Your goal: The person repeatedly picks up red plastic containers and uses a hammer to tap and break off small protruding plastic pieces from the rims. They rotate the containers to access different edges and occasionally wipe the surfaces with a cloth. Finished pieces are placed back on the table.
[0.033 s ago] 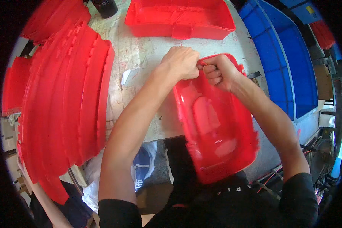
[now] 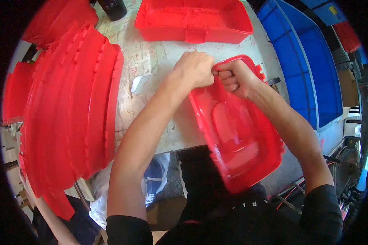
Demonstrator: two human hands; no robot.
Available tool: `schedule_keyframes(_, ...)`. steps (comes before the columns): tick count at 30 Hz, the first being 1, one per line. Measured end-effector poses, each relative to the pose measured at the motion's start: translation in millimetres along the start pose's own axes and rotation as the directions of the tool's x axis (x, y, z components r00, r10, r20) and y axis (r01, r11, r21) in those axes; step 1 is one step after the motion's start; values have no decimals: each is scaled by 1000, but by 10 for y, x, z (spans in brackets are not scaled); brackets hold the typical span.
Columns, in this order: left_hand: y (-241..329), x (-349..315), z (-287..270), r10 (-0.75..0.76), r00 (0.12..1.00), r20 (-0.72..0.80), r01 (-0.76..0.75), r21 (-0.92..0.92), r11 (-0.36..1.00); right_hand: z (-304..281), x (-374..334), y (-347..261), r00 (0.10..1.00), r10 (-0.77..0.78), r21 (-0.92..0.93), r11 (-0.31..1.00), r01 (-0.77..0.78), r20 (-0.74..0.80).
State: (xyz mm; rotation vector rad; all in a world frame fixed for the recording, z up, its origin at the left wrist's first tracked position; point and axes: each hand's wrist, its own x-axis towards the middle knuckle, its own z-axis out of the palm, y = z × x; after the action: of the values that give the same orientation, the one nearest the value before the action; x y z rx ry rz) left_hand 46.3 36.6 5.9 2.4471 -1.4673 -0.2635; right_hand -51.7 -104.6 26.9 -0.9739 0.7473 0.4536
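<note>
A shallow red plastic lid, glossy inside with notches along its long sides, slants from the worktable toward my body. My left hand is closed in a fist at the lid's far left corner, wrapped on its rim. My right hand is also closed, just inside the far rim, its thumb side close to the left fist. A small orange-red bit shows at its fingers; what it is stays too small to tell. Beyond my hands, a deeper red plastic box with a front latch tab rests on the table.
Nested red plastic parts form a tall stack at the left, with another person's arm below it. A blue crate stands at the right. A black cup-like container and a white scrap sit on the worktable.
The lid's near end has swung to the right, and its far rim has shifted slightly away from me. Both hands keep nearly the same place and grip.
</note>
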Motion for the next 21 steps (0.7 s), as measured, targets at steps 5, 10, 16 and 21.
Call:
schedule_keyframes(5,46,-185,33,9,1000,12,-9,-37,999,27,-257,-13,978,-207,-672,725,148,-8)
schedule_keyframes(10,12,-597,-137,-163,983,-81,142,-222,965,-38,-636,-670,708,-623,-942,-179,283,331)
schedule_keyframes(16,13,-1017,-279,-445,891,91,452,-267,851,198,799,-1706,410,-741,-846,-444,294,531)
schedule_keyframes(21,149,-1499,-256,-583,798,154,603,-205,771,353,1772,-1651,672,-367,-685,-669,289,643)
